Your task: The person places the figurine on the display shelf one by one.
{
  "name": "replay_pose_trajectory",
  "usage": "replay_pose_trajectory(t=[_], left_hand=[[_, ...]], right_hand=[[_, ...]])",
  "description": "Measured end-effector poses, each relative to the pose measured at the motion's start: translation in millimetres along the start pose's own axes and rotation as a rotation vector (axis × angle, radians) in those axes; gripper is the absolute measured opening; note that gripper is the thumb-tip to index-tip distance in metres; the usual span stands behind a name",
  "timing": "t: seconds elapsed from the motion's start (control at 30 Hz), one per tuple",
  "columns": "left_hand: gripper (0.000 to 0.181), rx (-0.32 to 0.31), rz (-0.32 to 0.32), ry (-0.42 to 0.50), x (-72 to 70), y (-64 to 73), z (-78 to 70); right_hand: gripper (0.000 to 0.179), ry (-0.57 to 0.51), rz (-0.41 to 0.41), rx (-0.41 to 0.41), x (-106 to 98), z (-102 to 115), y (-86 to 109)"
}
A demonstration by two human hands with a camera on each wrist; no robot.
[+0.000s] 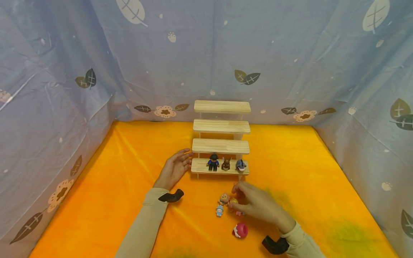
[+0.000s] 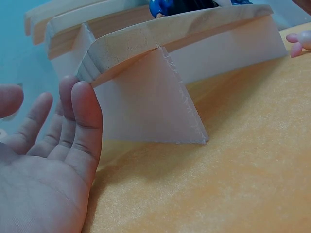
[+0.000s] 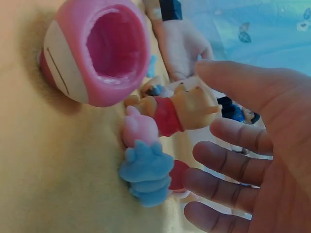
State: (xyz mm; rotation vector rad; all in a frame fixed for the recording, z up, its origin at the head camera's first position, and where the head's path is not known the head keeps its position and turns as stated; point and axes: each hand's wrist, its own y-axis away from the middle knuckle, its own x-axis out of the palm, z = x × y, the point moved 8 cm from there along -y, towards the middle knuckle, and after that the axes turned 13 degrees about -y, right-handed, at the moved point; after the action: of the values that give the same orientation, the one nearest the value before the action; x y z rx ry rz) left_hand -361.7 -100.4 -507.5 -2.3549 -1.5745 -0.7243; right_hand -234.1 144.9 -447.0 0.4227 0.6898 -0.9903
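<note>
Patterned blue-grey curtains (image 1: 200, 46) hang on 3 sides, printed with brown and dark leaves (image 1: 251, 78), pale flowers (image 1: 165, 111) and small white spots (image 1: 172, 37). Below lies a yellow-orange cloth (image 1: 284, 154) with greenish patches (image 1: 351, 234).

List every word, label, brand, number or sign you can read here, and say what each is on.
None: no readable text in any view.
The blue fabric backdrop carries only printed leaves, flowers and small paw-like shapes.
The wooden tiered shelf and the pink hollow piece show no lettering.
The black wrist device on the left sleeve and the toy figures are too small to rule out tiny marks.
</note>
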Motion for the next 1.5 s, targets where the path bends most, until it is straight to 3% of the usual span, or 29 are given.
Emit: replay_pose_trajectory(t=[0.2, 0.43, 0.77, 1.03, 1.5], left_hand=[[0.037, -0.015, 0.007, -0.003, -0.3, 0.4, 1.6], [0.046, -0.014, 0.017, 0.0, 1.4, -0.6, 1.2], [0.04, -0.016, 0.005, 0.006, 0.4, -0.6, 0.8], [0.054, -0.016, -0.002, 0.001, -0.4, 0.3, 1.2], [0.048, -0.015, -0.005, -0.003, 0.2, 0.1, 1.1]], right_hand=[[0.025, 0.012, 0.018, -0.005, 5.3, -0.5, 0.3], [0.023, 0.009, 0.012, -0.007, 5.9, -0.7, 0.5], [0.022, -0.022, -0.005, -0.025, 6.7, -2.6, 2.2], [0.021, -0.067, -0.04, -0.016, 3.9, -4.3, 2.5], [0.022, -0.054, -0.077, -0.043, -5.5, -0.3, 5.1]])
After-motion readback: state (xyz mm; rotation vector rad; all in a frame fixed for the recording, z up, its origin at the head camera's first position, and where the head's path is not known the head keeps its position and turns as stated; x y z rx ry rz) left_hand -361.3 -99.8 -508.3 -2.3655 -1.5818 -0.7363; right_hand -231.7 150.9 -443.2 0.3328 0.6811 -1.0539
